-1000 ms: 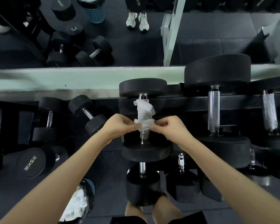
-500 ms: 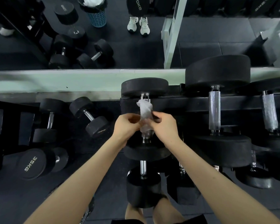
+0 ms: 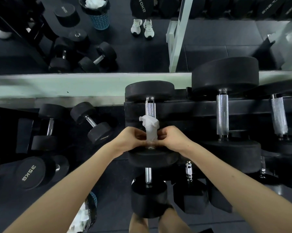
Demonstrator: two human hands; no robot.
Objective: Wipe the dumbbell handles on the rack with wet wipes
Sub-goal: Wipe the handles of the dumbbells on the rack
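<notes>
My left hand (image 3: 133,138) and right hand (image 3: 172,140) each pinch the wet wipe (image 3: 150,128), wrapped round the near end of the dumbbell handle (image 3: 150,108) on the rack (image 3: 184,106). Likely risk: the knurling snags and tears the thin wipe, leaving the bare far end uncleaned.

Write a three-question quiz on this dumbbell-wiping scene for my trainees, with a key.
1. True or false: the wipe covers the near part of the handle, and the far part is bare.
2. The left hand and right hand are: A. both pinching the wipe; B. both resting on the floor; C. lifting a dumbbell.
3. Fill in: the floor dumbbell at lower left is marked ____.

Key: 1 true; 2 A; 3 35KG.
</notes>
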